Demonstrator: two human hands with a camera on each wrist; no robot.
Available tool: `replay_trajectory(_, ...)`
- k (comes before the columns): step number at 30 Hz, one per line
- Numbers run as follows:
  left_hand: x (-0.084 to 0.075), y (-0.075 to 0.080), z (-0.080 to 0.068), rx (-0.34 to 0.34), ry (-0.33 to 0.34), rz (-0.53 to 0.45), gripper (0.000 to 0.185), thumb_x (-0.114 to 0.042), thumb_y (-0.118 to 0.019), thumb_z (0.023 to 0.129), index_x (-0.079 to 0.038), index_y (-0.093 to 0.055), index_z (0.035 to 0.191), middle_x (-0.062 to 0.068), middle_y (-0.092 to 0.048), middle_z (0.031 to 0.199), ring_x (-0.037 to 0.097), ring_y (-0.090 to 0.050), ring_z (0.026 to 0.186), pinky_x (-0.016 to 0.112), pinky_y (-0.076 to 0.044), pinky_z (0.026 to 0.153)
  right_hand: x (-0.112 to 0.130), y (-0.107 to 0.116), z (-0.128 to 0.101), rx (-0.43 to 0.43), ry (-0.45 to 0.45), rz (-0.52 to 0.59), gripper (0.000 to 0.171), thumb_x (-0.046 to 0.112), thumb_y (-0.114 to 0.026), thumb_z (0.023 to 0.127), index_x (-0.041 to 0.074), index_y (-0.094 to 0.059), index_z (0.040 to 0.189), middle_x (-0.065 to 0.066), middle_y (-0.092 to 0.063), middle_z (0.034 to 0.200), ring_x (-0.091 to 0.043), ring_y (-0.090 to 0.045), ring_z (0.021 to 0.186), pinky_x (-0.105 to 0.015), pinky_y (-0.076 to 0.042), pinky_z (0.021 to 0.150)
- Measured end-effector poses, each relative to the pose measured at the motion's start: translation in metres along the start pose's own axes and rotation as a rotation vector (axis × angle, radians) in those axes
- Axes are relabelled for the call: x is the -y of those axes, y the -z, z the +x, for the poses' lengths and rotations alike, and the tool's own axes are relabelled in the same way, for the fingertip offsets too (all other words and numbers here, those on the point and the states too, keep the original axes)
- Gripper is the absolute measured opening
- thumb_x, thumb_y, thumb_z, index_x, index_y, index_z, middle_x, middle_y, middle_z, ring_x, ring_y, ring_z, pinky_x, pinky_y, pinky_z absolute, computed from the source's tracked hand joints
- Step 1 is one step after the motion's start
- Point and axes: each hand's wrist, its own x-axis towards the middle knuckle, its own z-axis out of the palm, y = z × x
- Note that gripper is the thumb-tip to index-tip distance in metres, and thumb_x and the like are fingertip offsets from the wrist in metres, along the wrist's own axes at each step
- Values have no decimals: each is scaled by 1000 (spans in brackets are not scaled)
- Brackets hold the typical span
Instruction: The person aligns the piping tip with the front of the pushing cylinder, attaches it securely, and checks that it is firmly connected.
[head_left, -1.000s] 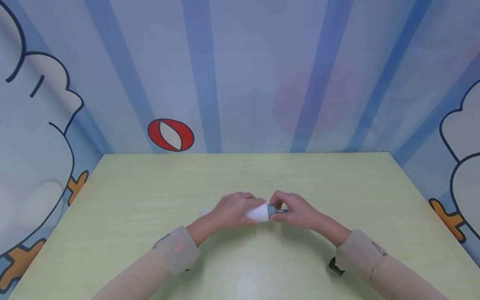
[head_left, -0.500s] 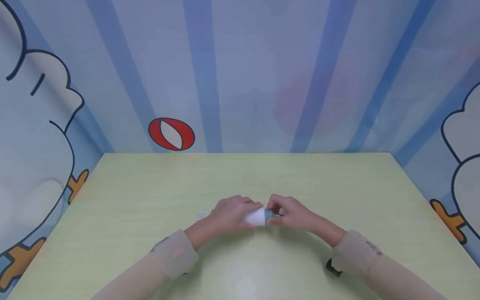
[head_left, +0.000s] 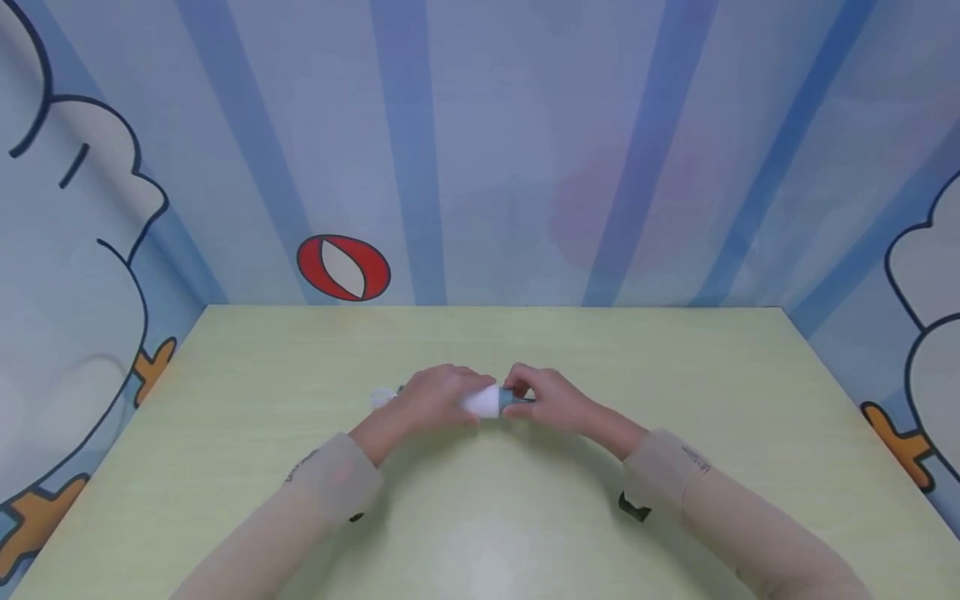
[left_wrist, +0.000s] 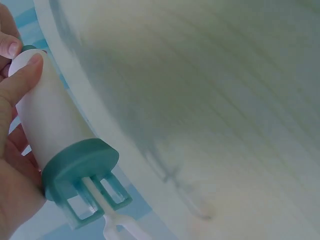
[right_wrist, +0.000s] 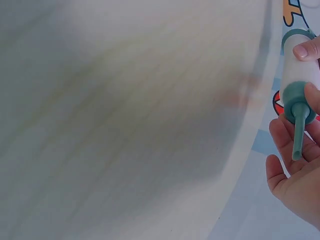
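Observation:
A white tube (head_left: pixel 483 402) with teal ends is held above the pale green table (head_left: pixel 675 367) between both hands. My left hand (head_left: pixel 442 392) grips the white barrel (left_wrist: pixel 47 125). At that hand's outer side are a teal flange (left_wrist: pixel 80 172) and a thin white plunger rod (left_wrist: pixel 100 200). My right hand (head_left: pixel 525 392) pinches the other end, where a teal collar narrows into a slim teal nozzle (right_wrist: pixel 298 125). The nozzle lies along that hand's curled fingers (right_wrist: pixel 280 150). Both forearms wear beige sleeves.
Cartoon-printed blue walls close the table in at the back and both sides, with a red and white oval (head_left: pixel 343 267) on the back wall. A small black strap (head_left: pixel 632 507) shows under the right sleeve.
Both hands have carried the tube a little away from me and to the left. The grip of each hand looks the same.

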Motion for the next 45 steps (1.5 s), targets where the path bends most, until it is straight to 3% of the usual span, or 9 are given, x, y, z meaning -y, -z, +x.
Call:
replay_trajectory(11, 23, 9, 17, -3, 64, 75, 55, -24, -73, 73, -18, -53, 124, 5, -61, 117, 22, -58, 101, 38, -48, 83, 1, 2, 38, -31, -34, -76, 17, 15, -66, 80, 9, -57, 94, -6, -66, 94, -17, -62, 89, -28, -50, 74)
replay_trajectory(24, 42, 8, 31, 21, 150, 68, 57, -24, -71, 75, -20, -50, 128, 2, -59, 120, 21, -57, 104, 39, -47, 85, -3, 2, 65, -39, -102, -129, 23, 18, -67, 79, 7, -59, 98, -8, -66, 99, -19, -62, 92, -30, -49, 77)
replay_trajectory(36, 44, 1, 38, 51, 204, 71, 56, -24, -68, 78, -19, -48, 130, 3, -59, 121, 23, -57, 100, 41, -44, 84, -10, -4, 74, 4, -184, -126, 25, 18, -67, 80, 7, -59, 101, -8, -65, 101, -18, -60, 91, -31, -48, 79)
replay_trajectory(45, 44, -3, 37, 41, 265, 58, 67, -29, -69, 76, -19, -40, 135, 3, -53, 128, 23, -51, 112, 47, -34, 92, -11, -7, 71, 18, -151, -167, 34, 19, -66, 80, 6, -58, 110, -8, -63, 101, -17, -55, 85, -30, -45, 77)
